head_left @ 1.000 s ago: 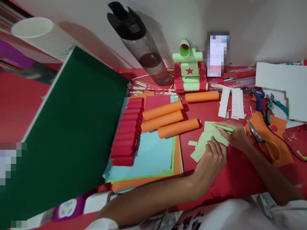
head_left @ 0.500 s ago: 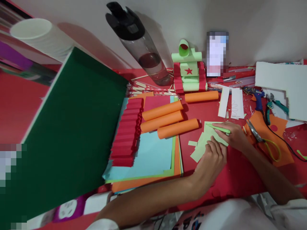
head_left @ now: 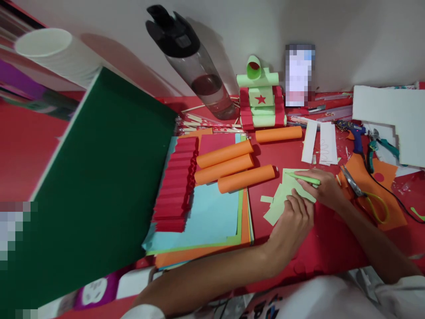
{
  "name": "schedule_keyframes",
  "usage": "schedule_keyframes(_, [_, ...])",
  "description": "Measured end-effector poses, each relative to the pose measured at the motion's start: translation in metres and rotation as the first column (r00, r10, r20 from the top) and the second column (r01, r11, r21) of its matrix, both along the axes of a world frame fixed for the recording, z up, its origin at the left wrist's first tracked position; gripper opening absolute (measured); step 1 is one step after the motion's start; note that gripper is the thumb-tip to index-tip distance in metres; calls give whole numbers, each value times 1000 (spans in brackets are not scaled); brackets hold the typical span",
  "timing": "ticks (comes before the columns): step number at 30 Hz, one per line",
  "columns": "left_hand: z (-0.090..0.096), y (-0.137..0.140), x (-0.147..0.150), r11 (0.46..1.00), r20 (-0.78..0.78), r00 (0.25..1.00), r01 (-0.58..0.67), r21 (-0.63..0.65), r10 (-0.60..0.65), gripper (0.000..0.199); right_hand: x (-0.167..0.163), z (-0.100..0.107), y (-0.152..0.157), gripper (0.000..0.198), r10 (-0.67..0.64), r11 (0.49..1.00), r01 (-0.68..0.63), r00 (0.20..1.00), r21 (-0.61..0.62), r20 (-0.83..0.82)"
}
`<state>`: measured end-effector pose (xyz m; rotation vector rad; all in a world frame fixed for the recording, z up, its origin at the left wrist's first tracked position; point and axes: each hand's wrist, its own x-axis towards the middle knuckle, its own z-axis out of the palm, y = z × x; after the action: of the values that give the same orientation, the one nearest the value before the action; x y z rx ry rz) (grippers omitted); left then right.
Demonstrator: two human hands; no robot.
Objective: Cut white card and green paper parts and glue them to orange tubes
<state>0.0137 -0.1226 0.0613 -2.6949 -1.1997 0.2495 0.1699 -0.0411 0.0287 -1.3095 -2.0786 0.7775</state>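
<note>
A light green pen (head_left: 307, 179) is gripped in my right hand (head_left: 327, 190), its tip at the upper left part of a piece of light green paper (head_left: 278, 204). My left hand (head_left: 295, 217) holds that paper against the red table, fingers curled on its lower right part. The paper has an uneven outline, and both hands cover some of it. A small light green strip (head_left: 266, 199) lies just left of it. Right of my right hand are scissors (head_left: 353, 181) with yellow handles, resting on orange paper (head_left: 392, 208).
Orange paper rolls (head_left: 247, 178) and pleated red paper (head_left: 175, 186) lie on stacked coloured sheets (head_left: 215, 212). Behind stand a green-and-red paper model (head_left: 262, 110), a bottle (head_left: 209, 84) and a phone (head_left: 297, 75). A green board (head_left: 99, 177) rises at left; a glue gun (head_left: 357, 137) and pliers (head_left: 387, 146) lie at right.
</note>
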Motion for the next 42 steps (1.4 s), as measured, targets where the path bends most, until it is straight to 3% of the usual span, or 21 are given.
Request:
schedule_keyframes(5, [-1,0,0,1000,-3,1000,1,-2,-1,37,2,2,0,24,-63,998,63,998,-12,-12])
schedule_keyframes(9, [-2,-1,-1,1000,7,1000,2,2,-2,37,2,2,0,22,-35,999,35,999,-16,-37])
schedule_keyframes(16, [-1,0,-1,997,89,996,-17,-69,23,33,4,4,-2,16,-112,994,113,993,1,-34])
schedule_keyframes(27, [0,0,0,999,-33,999,20,50,-18,37,3,3,-1,12,-87,996,88,994,8,-61])
schedule_keyframes(36, [1,1,-1,999,-24,999,25,35,-24,35,4,3,-2,10,-105,994,105,991,-8,-87])
schedule_keyframes(42, [2,3,-1,1000,5,1000,19,-6,-19,34,5,5,-1,7,-139,987,128,983,-92,-118])
